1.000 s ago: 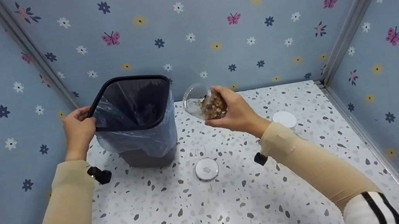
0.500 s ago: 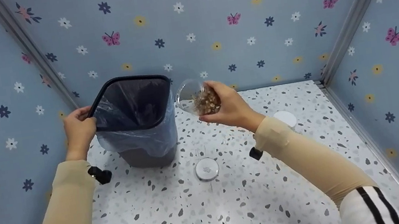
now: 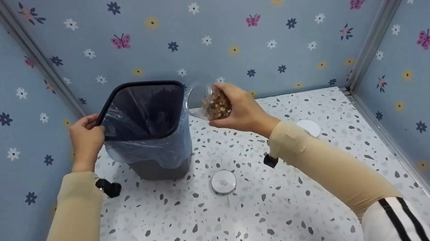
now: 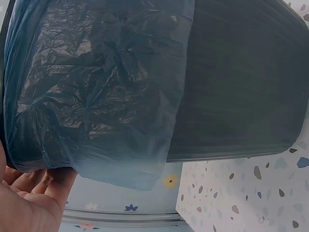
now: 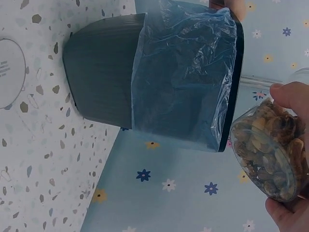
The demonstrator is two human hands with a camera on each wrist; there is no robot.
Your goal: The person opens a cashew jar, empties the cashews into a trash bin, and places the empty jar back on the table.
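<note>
In the head view a dark grey trash bin (image 3: 161,170) stands on the speckled surface, a bluish clear bag (image 3: 152,152) folded over its black rim. My left hand (image 3: 87,143) grips that rim at its left side; in the left wrist view its curled fingers (image 4: 46,181) are partly hidden by the bag. My right hand (image 3: 245,110) holds a clear jar (image 3: 197,100) tilted on its side, mouth toward the bin and right by its right rim. Brown, nut-like pieces (image 5: 265,145) fill the jar's lower part, clearly seen in the right wrist view.
A round container or lid with a printed label (image 3: 223,182) lies in front of the bin. A white disc (image 3: 308,128) lies to the right, behind my right forearm. Flowered blue walls (image 3: 205,21) enclose the surface at the back and both sides.
My right hand has moved left and slightly up with the jar, bringing its mouth to the bin's rim. My left hand and the bin have stayed in place.
</note>
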